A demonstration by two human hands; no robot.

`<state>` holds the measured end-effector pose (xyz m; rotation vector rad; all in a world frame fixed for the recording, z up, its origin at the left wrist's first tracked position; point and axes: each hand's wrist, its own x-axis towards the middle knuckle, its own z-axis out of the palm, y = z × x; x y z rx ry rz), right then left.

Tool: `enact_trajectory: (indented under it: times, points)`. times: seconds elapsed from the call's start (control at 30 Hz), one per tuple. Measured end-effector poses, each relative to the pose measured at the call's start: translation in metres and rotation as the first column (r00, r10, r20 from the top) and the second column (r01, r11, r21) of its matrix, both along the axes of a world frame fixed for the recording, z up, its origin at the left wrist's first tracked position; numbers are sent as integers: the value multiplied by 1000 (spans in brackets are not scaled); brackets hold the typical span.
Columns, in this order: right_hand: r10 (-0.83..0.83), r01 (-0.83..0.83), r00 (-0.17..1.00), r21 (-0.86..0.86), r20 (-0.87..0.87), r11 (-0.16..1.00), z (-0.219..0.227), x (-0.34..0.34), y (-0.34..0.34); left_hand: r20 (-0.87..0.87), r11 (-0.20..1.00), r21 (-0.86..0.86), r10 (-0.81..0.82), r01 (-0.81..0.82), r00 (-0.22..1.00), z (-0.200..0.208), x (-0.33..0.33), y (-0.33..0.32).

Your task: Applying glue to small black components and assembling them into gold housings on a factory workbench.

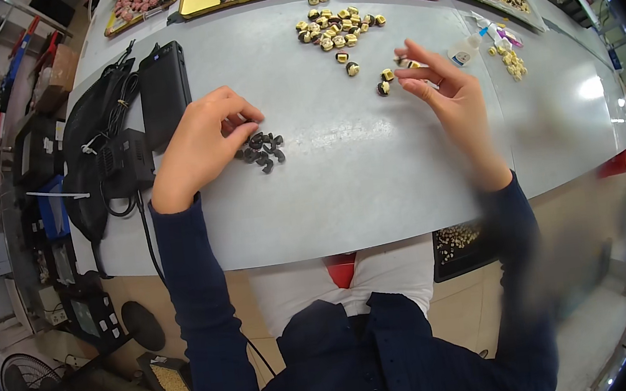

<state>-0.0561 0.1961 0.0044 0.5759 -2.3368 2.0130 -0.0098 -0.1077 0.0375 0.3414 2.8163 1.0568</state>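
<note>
My left hand (202,138) is at a small pile of black curved pieces (266,153). Its thumb and forefinger tips come together in a pinch beside the pile, and whatever they hold is too small to make out. Farther right, my right hand (456,94) has its fingers spread apart. Just left of its thumb stand two small gold-and-black assembled parts (384,87). Another such piece (404,63) shows among the fingers, partly covered; it seems to be behind them rather than gripped. A cluster of the same gold-and-black parts (340,26) lies beyond, toward the trays.
Along the far edge stand yellow trays (252,3) of black and pale parts. A black power bank (164,89), cables and a black bag (101,134) lie at left. At right are a small bottle (466,50) and a pile of pale parts (510,65). The grey table (330,209) ends before my lap.
</note>
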Motion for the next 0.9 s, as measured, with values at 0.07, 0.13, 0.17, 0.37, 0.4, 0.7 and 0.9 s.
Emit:
enact_trajectory:
  times: [0.07, 0.13, 0.17, 0.37, 0.4, 0.7, 0.9]
  points:
    - [-27, 25, 998, -48, -54, 999, 3, 1, -3, -57, 998, 57, 11, -8, 998, -5, 3, 2]
    - [-100, 94, 989, -61, -108, 994, 4, 1, -4, -63, 1000, 6, 14, -14, 998, -5, 6, 4]
    - [-101, 96, 989, -57, -107, 994, 5, 0, -1, -69, 999, -45, 18, -21, 997, -4, 7, 5]
    - [-575, 535, 706, -220, -414, 816, -3, -19, 29, -59, 998, -7, 69, -69, 996, -6, 10, 10]
    - [-633, 607, 663, -208, -400, 767, -4, -22, 33, -56, 998, -7, 69, -70, 996, -7, 10, 10]
    - [-656, 676, 736, 128, -167, 726, -23, -55, 67, -227, 897, 440, 80, 29, 971, -8, 6, 45]
    - [-544, 542, 839, 106, -8, 834, -18, -58, 70, 264, 469, 872, -203, -143, 943, -21, 23, 84]
